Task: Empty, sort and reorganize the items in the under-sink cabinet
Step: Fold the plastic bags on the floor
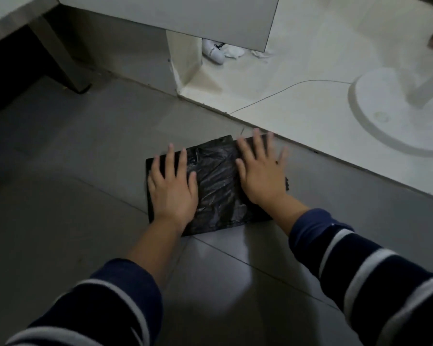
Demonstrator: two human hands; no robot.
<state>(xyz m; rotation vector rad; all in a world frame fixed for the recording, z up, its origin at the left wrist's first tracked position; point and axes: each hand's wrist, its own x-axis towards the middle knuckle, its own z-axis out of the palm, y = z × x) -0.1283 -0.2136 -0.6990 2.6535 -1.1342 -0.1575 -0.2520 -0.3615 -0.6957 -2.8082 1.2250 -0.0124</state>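
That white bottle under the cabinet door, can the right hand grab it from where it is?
Probably not yet. The right hand lies flat on the black bag, and the white bottle sits far off behind the cabinet door.

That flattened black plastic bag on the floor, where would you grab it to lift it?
Probably by its near edge, coming in low from the person's side. The black plastic bag lies folded flat on the grey floor tile, so there is no bulk to wrap fingers round, only an edge to pinch. The left hand and right hand press flat on its two ends; the near edge between the wrists is free.
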